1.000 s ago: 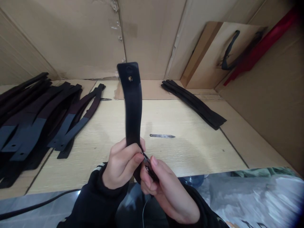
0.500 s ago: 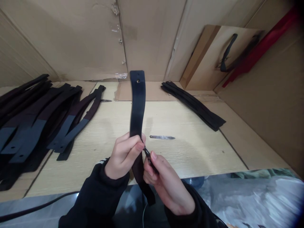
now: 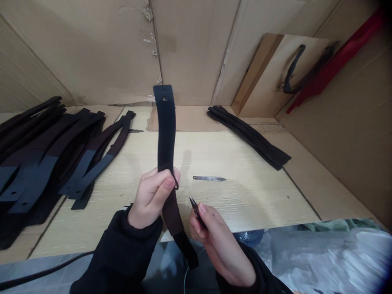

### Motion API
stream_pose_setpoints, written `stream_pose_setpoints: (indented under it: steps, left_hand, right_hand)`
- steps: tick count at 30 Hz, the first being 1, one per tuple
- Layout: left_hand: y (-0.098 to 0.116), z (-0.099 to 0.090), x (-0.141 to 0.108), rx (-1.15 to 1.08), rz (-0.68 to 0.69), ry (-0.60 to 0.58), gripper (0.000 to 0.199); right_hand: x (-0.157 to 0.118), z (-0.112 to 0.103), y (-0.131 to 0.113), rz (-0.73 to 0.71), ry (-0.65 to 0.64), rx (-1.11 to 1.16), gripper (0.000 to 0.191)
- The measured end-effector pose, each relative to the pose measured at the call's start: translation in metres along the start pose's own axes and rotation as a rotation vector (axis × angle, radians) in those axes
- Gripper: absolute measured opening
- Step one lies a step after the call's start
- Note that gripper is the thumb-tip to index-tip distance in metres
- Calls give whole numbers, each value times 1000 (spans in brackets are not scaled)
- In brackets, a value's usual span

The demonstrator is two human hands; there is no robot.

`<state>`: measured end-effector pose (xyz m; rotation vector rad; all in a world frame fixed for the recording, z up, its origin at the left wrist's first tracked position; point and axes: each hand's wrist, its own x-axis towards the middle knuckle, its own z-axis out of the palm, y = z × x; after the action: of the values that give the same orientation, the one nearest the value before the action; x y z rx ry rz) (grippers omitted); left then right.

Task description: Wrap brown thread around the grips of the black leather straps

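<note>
The left hand pinches the strap near its middle, above the table, probably so it stays steady. The right hand has its grip around a dark tool, tip up, apart from the strap.

The left hand grips a dark strap with a small hole near its upper end. The right hand holds a pointed tool, its tip apart from the strap. A thin blade lies on the bench.
</note>
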<state>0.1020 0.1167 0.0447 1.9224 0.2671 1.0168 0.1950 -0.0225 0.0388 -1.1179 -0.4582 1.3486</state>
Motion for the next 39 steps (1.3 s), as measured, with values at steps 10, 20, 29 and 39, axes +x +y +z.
stream_pose_setpoints:
  steps: [10,20,29,39]
  left_hand:
    - [6,6,-2,2,65,-29,30]
    - [9,10,-3,68,93,-58,27]
    - [9,11,-5,74,79,-78,26]
    - [11,12,-3,92,61,-91,26]
  right_hand:
    - [4,10,-4,66,-102,112,54]
    - [5,13,-7,76,-92,214,52]
    - [5,15,-7,40,-118,267,51]
    - [5,10,-3,7,-120,176,53]
